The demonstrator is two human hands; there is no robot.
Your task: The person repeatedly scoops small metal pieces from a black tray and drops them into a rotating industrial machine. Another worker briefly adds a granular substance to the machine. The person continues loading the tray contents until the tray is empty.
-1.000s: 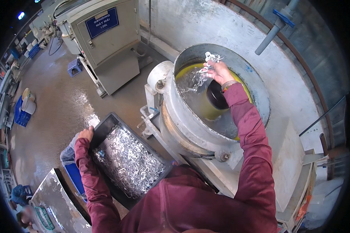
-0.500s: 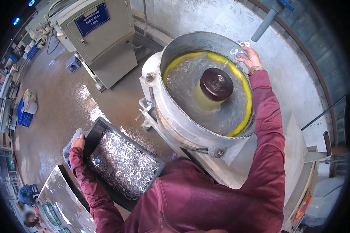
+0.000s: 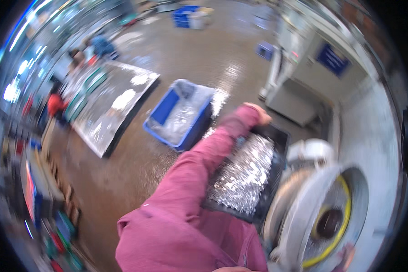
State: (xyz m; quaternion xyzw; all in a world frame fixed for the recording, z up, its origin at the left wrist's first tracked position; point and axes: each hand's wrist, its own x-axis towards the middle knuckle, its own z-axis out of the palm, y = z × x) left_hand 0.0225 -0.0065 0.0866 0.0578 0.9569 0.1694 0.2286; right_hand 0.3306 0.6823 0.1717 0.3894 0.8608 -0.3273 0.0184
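My left hand (image 3: 259, 114) grips the far end of a black plastic tray (image 3: 278, 156), its fingers partly hidden by motion and the rim. Many small shiny hook-shaped metal pieces (image 3: 247, 174) fill the tray, which sits in front of my body. Right beside it stands a round grey machine bowl (image 3: 303, 213) with a yellow inner lining (image 3: 346, 199) and a dark-capped centre post (image 3: 329, 223). My right hand (image 3: 347, 257) is a smear at the bowl's near right rim. Its fingers cannot be made out, nor whether it holds anything.
A blue crate (image 3: 197, 129) lined with clear plastic stands left of the tray on the wet floor. Farther left is a metal-topped table (image 3: 105, 120) with green baskets (image 3: 75, 106) and people behind it. A beige cabinet (image 3: 317, 68) stands beyond the bowl, against the wall.
My view has swung left, so bowl and tray appear farther right and the blue crate shows fully. My right hand, which held small metal pieces over the bowl's rim, is now low and blurred.
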